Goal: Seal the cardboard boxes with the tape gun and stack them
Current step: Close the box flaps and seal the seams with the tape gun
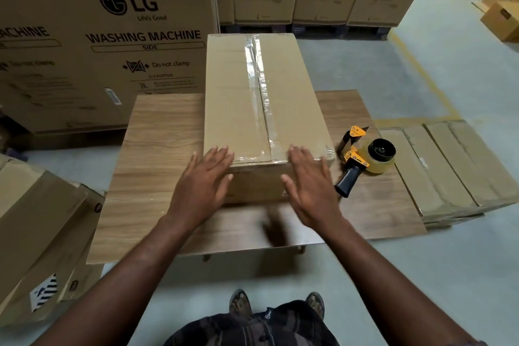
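Sandalled feet and a dark checked lap sit at the bottom of the view, with two bare forearms reaching out from them over a low wood-grain table (157, 149). On it stands the cardboard box (247, 98), long axis pointing away from the person, with clear tape run down its centre seam. The tape gun (362, 157) lies on its side on the table, just beside the box's near right corner, handle toward the person.

The likeliest trouble is that gun: if the box is swung or dragged to the right on its way to a stack, the corner could knock the gun off the table edge. The tape also looks wrinkled along the seam, so it may lift if the flaps flex under a lift. Flat palms on smooth cardboard could slip too — a grip under the bottom edge would be safer.

The left hand (203, 180) and the right hand (309, 185) are both spread, fingers straight, holding nothing. They hover at the box's near end, one toward each corner; whether the fingertips actually touch the cardboard I cannot tell through the blur.
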Motion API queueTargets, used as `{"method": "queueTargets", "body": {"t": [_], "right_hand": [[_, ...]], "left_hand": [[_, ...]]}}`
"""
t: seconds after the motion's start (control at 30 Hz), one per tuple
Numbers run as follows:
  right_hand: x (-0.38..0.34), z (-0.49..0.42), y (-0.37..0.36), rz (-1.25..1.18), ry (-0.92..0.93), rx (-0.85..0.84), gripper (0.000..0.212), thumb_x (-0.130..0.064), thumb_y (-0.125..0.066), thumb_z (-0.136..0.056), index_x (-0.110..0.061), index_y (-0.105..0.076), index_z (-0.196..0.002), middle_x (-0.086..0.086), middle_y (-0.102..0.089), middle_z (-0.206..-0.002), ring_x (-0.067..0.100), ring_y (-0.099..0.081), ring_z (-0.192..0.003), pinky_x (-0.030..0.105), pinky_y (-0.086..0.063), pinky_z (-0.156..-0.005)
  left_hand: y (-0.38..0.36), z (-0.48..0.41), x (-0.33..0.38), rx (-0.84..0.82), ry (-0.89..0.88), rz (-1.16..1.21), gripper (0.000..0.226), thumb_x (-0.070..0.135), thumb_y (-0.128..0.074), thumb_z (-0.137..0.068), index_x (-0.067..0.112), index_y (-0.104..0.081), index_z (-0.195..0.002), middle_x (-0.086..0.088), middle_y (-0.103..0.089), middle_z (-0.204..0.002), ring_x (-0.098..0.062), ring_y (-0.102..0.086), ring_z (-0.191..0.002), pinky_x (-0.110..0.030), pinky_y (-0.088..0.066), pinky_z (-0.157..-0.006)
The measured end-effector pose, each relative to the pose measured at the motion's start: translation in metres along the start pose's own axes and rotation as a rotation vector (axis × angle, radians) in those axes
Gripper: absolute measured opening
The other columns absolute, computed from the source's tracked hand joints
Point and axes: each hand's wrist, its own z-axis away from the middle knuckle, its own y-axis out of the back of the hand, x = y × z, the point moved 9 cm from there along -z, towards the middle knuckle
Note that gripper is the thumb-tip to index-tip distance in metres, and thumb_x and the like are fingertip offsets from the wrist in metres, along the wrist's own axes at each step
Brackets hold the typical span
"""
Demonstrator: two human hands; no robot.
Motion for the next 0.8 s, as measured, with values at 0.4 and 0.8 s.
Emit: {"method": "queueTargets", "body": {"t": [0.4,0.8], "right_hand": [[0.027,-0.011,-0.003,-0.083,-0.373,0.048,0.089,-0.063,-0.021,-0.100,-0.002,-0.006,-0.162,0.012,0.011,-0.171,0.023,0.023,-0.155,0.043,0.009,-0.126],[0.055,-0.089,-0.001,-0.260,-0.106,-0.021,0.087,-0.067,-0.023,-0.100,-0.004,-0.021,-0.161,0.008,-0.009,-0.172,0.023,0.006,-0.158,0.041,0.002,-0.128]], "left_hand": [[-0.009,-0.016,-0.019,0.071,0.137,0.214,0.071,0.051,-0.045,-0.097,0.001,-0.047,-0.147,-0.011,-0.038,-0.158,-0.023,-0.025,-0.150,-0.015,-0.008,-0.121],[-0.011,0.059,0.074,0.102,0.306,0.207,0.064,0.038,-0.049,-0.099,0.008,-0.037,-0.154,-0.001,-0.029,-0.163,-0.016,-0.015,-0.154,-0.023,-0.012,-0.122]]}}
